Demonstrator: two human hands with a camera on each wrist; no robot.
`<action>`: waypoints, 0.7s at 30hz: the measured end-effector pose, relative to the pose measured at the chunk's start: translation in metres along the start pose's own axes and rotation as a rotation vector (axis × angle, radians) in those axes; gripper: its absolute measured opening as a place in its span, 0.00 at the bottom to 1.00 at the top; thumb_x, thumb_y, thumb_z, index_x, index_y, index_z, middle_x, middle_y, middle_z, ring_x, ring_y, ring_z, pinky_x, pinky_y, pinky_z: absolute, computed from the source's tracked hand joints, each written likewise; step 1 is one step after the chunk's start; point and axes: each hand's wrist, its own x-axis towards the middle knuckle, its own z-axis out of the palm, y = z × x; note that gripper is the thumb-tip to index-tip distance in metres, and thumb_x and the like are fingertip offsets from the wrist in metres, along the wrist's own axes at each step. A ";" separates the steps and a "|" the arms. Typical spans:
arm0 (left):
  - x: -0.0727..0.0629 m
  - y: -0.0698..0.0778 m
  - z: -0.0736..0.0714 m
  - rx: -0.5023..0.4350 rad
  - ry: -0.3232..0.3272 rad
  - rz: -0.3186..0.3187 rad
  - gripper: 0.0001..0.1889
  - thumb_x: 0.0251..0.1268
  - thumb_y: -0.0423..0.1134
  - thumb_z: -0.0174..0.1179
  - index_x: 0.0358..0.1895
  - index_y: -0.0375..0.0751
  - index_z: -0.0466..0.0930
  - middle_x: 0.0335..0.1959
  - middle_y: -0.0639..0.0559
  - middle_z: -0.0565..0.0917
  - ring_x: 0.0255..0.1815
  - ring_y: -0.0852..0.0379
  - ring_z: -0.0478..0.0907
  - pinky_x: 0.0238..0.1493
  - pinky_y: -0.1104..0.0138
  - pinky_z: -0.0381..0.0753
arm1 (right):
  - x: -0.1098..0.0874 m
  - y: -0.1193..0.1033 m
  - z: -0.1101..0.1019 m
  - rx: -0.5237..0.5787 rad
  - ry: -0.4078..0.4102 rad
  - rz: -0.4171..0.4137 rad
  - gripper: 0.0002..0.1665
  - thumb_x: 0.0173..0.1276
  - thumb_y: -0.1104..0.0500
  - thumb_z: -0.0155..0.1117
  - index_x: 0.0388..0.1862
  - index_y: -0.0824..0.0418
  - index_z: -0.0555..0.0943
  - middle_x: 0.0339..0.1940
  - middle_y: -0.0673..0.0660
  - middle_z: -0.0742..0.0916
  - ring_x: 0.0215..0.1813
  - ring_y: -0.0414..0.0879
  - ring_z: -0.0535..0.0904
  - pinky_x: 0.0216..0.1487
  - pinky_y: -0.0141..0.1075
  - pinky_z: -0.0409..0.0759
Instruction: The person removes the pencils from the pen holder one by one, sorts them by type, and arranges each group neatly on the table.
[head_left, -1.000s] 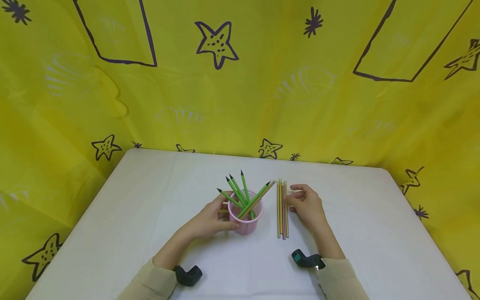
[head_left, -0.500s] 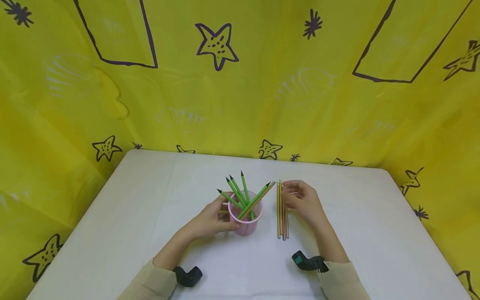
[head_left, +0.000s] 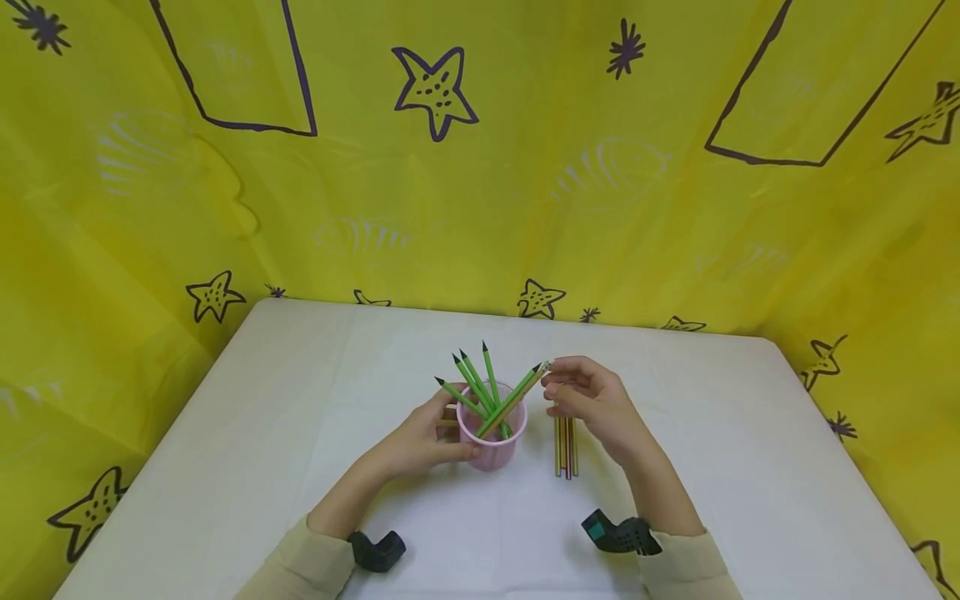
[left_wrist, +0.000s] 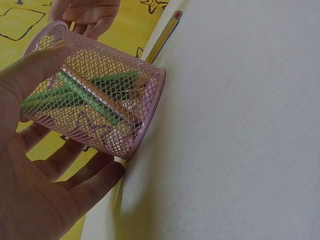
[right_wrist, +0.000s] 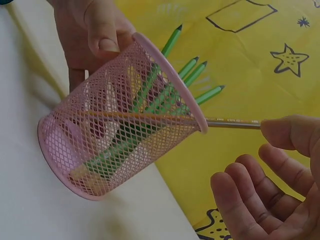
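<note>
Gold-coloured, one pencil [right_wrist: 232, 123] leans in the pink mesh cup [head_left: 491, 454], its long axis slanting out toward the nearer right hand [head_left: 600, 408], whose loose fingers meet its end, while the left hand [head_left: 427, 437] grips the cup.

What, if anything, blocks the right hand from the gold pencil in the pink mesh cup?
Nothing visible. The right hand is at the protruding end of the gold pencil, beyond the rim of the pink mesh cup; in the right wrist view, no green pencils cross that exposed stretch.
</note>
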 end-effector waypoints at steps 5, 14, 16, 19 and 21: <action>0.001 0.000 0.000 0.002 0.002 -0.005 0.41 0.60 0.38 0.71 0.73 0.48 0.56 0.68 0.43 0.70 0.66 0.41 0.74 0.66 0.53 0.76 | 0.000 -0.001 0.004 -0.029 -0.048 -0.018 0.19 0.72 0.64 0.62 0.58 0.70 0.73 0.49 0.64 0.82 0.47 0.43 0.84 0.43 0.40 0.88; 0.001 0.003 -0.001 0.010 0.013 -0.013 0.42 0.60 0.38 0.71 0.74 0.45 0.55 0.67 0.43 0.71 0.65 0.41 0.75 0.65 0.53 0.77 | 0.002 -0.001 0.013 -0.080 -0.069 -0.026 0.16 0.72 0.62 0.63 0.55 0.68 0.76 0.49 0.66 0.83 0.46 0.45 0.84 0.42 0.41 0.88; 0.000 0.003 0.000 0.005 0.013 -0.012 0.42 0.60 0.38 0.71 0.74 0.45 0.55 0.67 0.43 0.71 0.66 0.41 0.74 0.65 0.53 0.77 | 0.002 0.000 0.015 -0.086 -0.064 -0.020 0.15 0.72 0.62 0.63 0.54 0.68 0.76 0.48 0.66 0.83 0.46 0.46 0.84 0.41 0.41 0.88; 0.000 0.002 0.000 -0.001 0.011 -0.015 0.42 0.60 0.38 0.71 0.74 0.45 0.55 0.67 0.43 0.71 0.66 0.41 0.74 0.66 0.53 0.76 | 0.002 0.001 0.018 -0.097 -0.053 -0.008 0.15 0.72 0.61 0.64 0.52 0.67 0.77 0.47 0.66 0.83 0.46 0.51 0.83 0.41 0.41 0.88; 0.000 0.002 0.000 0.000 0.009 -0.018 0.42 0.61 0.38 0.71 0.74 0.45 0.55 0.67 0.43 0.71 0.66 0.41 0.74 0.66 0.53 0.76 | 0.002 0.002 0.020 -0.105 -0.049 -0.002 0.14 0.72 0.61 0.64 0.51 0.67 0.77 0.47 0.65 0.83 0.45 0.52 0.83 0.40 0.41 0.88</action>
